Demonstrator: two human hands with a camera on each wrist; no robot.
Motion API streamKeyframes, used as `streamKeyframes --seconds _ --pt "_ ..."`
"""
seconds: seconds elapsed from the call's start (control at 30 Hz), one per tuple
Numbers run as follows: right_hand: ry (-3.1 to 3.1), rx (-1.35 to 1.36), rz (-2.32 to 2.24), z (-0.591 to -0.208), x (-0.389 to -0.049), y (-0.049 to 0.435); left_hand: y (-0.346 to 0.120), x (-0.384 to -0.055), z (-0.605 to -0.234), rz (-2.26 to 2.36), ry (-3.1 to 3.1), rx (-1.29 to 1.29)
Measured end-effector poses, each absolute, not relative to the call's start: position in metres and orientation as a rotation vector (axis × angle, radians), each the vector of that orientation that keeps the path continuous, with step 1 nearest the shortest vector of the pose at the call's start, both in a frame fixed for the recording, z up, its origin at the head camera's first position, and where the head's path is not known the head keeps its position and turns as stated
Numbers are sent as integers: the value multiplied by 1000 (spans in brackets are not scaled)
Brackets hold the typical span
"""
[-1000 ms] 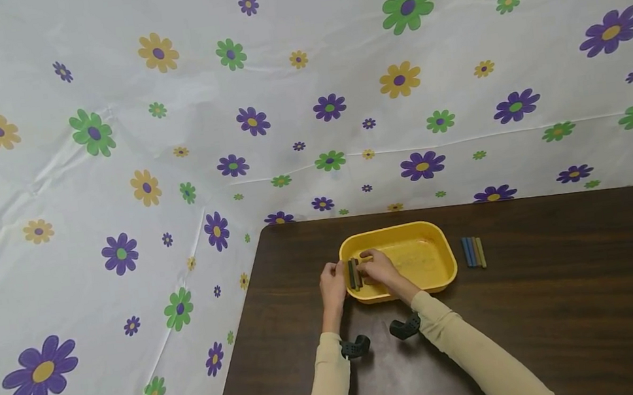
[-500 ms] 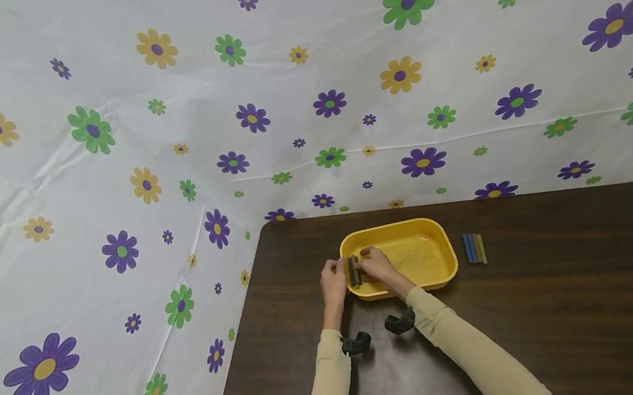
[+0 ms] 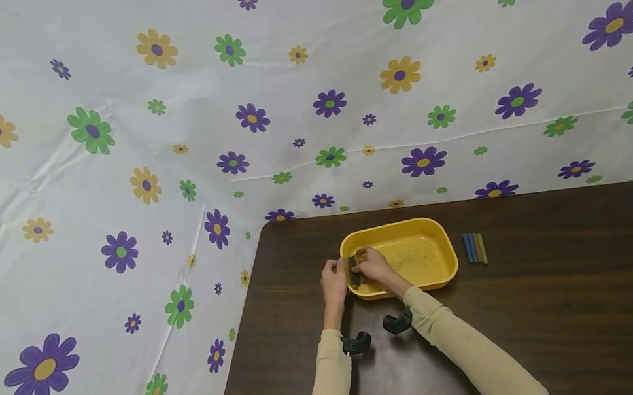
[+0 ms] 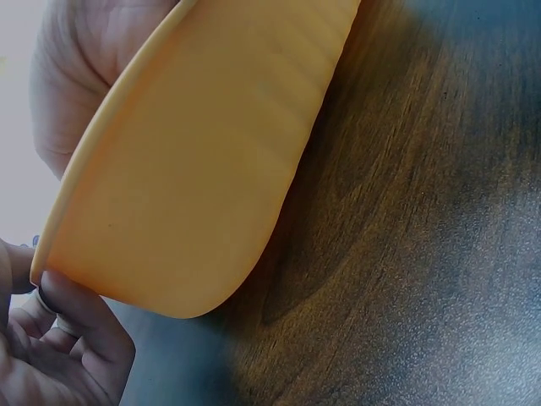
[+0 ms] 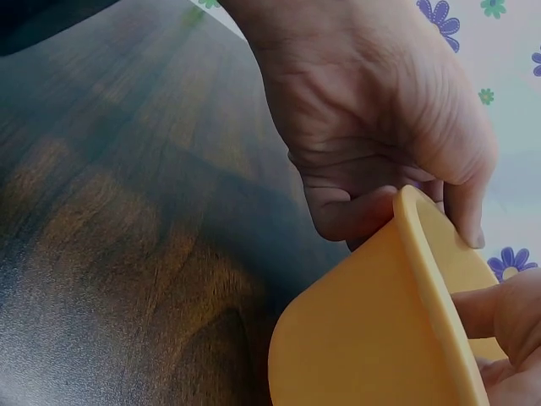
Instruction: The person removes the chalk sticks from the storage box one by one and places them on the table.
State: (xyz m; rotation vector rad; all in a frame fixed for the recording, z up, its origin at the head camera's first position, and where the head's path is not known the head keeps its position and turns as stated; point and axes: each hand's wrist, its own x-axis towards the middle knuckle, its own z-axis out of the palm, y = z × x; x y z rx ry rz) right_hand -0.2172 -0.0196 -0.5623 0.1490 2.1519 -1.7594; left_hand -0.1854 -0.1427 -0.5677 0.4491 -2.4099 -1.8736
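My left hand pinches the left end of a yellow plastic tub by its rim. Thumb and fingertips of that hand sit on either side of the rim in the left wrist view. Inside the tub, my right hand reaches to the left end and pinches a thin brown stick, mostly hidden by the fingers. Dark sticks stand side by side along the tub's left wall, close to the right fingertips. The right wrist view shows the left hand at the rim and part of the right hand inside.
Several slim sticks, blue, brown and yellowish, lie in a row on the dark wooden table, right of the tub. A white sheet with printed flowers hangs behind and to the left. Black devices are strapped to both wrists.
My right hand has shifted slightly left, bringing the brown stick in against the dark ones. The left hand keeps its hold on the rim.
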Motion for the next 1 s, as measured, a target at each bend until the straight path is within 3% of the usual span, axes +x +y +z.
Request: streamKeyframes --seconds 1.0 --pt "2211 144 -1803 -563 -221 0 -140 -183 -566 -1844 -2398 470"
